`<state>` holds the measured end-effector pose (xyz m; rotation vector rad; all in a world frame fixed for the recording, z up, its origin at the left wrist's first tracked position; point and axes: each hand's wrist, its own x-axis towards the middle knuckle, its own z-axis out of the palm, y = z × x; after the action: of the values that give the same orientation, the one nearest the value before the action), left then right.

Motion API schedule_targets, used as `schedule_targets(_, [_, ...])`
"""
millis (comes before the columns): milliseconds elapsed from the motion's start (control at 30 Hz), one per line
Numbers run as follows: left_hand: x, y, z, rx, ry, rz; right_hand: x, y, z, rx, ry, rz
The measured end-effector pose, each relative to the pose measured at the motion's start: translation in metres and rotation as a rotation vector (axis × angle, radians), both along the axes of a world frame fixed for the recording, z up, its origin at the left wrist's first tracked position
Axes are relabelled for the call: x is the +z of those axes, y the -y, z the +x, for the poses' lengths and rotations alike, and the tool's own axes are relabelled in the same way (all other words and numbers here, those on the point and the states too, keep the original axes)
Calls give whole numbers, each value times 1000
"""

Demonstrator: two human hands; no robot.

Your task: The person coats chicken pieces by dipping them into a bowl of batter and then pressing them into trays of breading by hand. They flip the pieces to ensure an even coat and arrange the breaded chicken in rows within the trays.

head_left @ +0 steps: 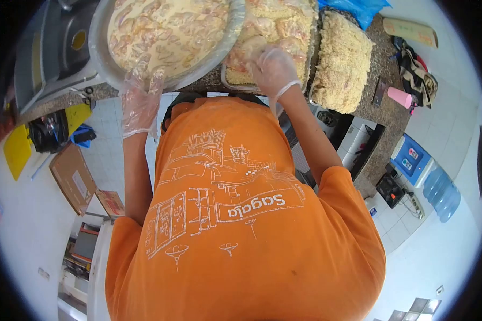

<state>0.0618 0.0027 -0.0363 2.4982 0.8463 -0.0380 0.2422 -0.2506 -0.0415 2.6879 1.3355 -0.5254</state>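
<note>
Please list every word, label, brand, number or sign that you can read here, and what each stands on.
"Sagaja" (fifth letter uncertain): upside down, in white, on the orange shirt.
Too small or faint to read: the other lettering on the shirt.
Too blurred to read: print on the cardboard box, the pale yellow package and the blue panel.

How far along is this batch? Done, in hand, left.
Looks done: far-right tray, heaped with crumbs, contents mostly hidden.
In hand: right hand at the middle tray, its meat pieces only partly crumbed. Left hand at the bowl's near edge, grip unclear.
Left, probably: those partly crumbed pieces, plus many uncrumbed ones in the bowl's creamy liquid.
</note>
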Motion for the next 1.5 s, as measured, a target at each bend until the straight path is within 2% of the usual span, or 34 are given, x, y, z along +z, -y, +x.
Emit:
schedule_targets(33, [-3,-3,-5,11,7,51,1,-11,3,12,-5,8])
schedule_targets(100, [4,-6,-10,33,50,-9,6,-38,11,-96,-75,605])
schedule_targets(133, [11,-8,-11,44,100,-76,0,-55,15,-86,-76,609])
schedule_targets(200, [18,-16,-19,45,107,-47,-19,-98,24,70,-57,296])
schedule_targets(233, [20,-21,-23,38,109,-22,-18,-116,27,79,-54,298])
schedule_targets(300, [18,-34,-34,67,111,-9,-15,-151,36,231,-83,-3])
schedule_targets(333, [17,-40,-39,88,109,-1,-41,-166,45,238,-76,-4])
schedule_targets(400, [18,-50,-45,118,123,-26,-106,-187,65,59,34,-10])
schedule_targets(467, [16,-59,-51,145,134,-50,-111,-197,68,66,19,19])
schedule_targets(733, [10,-81,-50,107,201,-87,-53,-193,77,11,-102,-17])
schedule_targets(800, [11,-83,-45,81,207,-80,-53,-172,101,62,-264,-41])
schedule_targets(833, [11,-82,-43,47,209,-73,-54,-154,105,58,-263,-45])
schedule_targets(900, [5,-83,-38,19,223,-70,-53,-117,101,-442,-926,394])
schedule_targets(933, [4,-81,-35,-7,233,-63,-37,-107,90,-451,-919,397])
schedule_targets(1000, [8,-76,-26,0,197,-106,2,-90,66,-646,-1037,625])
schedule_targets(1033, [10,-72,-23,16,153,-144,-6,-83,69,-653,-1031,630])
schedule_targets(1100, [9,-64,-15,5,134,-169,-28,-72,75,-457,-757,559])
schedule_targets(1133, [9,-60,-12,-5,113,-193,-19,-76,67,-465,-756,567])
schedule_targets(1200, [16,-53,-2,-30,90,-192,2,-103,45,263,-155,290])
schedule_targets(1267, [23,-45,3,-57,62,-189,32,-159,15,-60,-243,-253])
schedule_targets(1367, [26,-37,4,-62,101,-153,-44,-173,-1,-35,-232,-87])
schedule_targets(1433, [23,-36,0,-102,153,-72,-53,-180,-3,-6,-161,36])
schedule_targets(1500, [22,-34,-6,-39,135,-89,-50,-182,8,-40,-177,28])
